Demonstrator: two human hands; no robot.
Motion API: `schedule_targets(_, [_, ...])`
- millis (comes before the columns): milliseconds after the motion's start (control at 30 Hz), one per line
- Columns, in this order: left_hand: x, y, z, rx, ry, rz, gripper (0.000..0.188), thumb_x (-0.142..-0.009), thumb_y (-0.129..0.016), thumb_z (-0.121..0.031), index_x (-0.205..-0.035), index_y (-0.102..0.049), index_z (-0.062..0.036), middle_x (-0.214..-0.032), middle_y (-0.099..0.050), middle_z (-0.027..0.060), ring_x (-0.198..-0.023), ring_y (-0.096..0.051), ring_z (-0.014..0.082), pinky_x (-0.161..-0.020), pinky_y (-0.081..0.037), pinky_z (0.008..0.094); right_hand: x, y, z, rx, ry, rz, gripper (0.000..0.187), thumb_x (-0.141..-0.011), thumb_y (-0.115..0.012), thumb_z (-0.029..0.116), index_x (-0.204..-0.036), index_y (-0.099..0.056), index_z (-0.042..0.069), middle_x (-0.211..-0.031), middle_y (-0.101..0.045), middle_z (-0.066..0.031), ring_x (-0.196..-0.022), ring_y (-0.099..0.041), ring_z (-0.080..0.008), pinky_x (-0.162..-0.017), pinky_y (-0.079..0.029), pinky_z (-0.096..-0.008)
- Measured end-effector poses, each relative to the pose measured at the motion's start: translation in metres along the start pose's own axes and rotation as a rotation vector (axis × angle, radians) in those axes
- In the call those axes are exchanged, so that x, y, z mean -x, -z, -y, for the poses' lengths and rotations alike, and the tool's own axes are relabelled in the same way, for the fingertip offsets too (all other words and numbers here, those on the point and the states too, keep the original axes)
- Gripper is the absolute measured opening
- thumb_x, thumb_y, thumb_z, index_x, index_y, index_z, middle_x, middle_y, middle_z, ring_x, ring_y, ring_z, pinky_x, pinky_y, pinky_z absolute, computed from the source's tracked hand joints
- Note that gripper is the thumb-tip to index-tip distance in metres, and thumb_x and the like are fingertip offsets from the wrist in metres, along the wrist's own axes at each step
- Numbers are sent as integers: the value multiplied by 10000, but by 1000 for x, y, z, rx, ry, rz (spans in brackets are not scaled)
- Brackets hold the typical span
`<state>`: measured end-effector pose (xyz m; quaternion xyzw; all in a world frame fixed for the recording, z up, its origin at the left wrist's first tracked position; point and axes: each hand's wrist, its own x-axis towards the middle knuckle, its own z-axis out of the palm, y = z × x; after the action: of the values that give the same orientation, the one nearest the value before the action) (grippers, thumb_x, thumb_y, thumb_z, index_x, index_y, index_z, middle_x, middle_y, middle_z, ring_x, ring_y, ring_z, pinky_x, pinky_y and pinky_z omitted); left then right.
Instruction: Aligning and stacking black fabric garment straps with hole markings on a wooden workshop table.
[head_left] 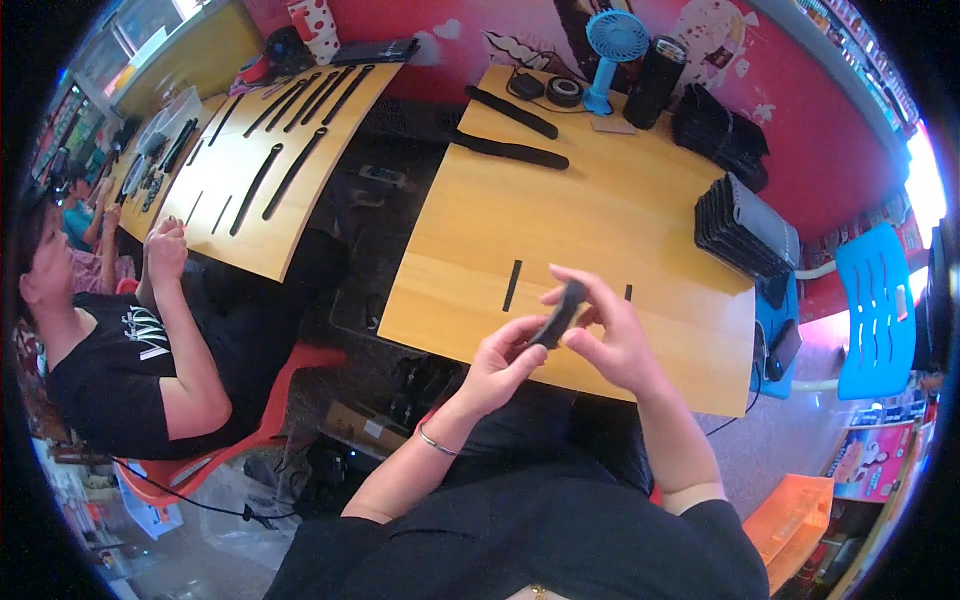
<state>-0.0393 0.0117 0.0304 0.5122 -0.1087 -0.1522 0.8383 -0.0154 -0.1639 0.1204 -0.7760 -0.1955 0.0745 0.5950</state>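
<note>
A short, curved black band, perhaps a folded strap, is held between my two hands above the table's near edge. My left hand pinches its lower end between thumb and fingers. The fingers of my right hand curl around the upper end, with the thumb below. On the table just beyond my hands lies a thin black strip; another strip is partly hidden behind my right hand. Farther off lie two long black straps.
Along the table's far side stand a blue fan, a black cylinder and a tape roll. Stacked black pieces sit at the right edge, near a blue chair. At left, a person works at another table with several straps.
</note>
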Motion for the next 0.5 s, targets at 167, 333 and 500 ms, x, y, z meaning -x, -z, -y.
schedule_targets(167, [3,-22,-9,-374,-64,93,345,-867,-628,-93,-1191,-549,-4,-1001,-612,46,-874,-571,112,-757,-465,246,49,0,-7,-314,-33,-294,364,-888,-601,80,-1230,-482,40,-1023,-624,-98,-1004,-583,-177,-814,-480,-297])
schedule_targets(333, [11,-23,-26,-588,88,223,300,-893,-593,-149,-1152,-561,-1,-829,-579,65,-761,-543,126,-687,-450,260,58,26,3,-505,59,-563,306,-961,-477,155,-1237,-426,34,-974,-581,-76,-957,-573,-184,-908,-445,-354])
schedule_targets(500, [5,-32,-37,-619,-60,43,225,-939,-529,-171,-1077,-564,3,-746,-502,-23,-663,-433,49,-592,-384,210,53,18,-4,-632,385,-756,270,-983,-426,227,-1183,-408,48,-808,-461,-14,-738,-482,-125,-798,-435,-350])
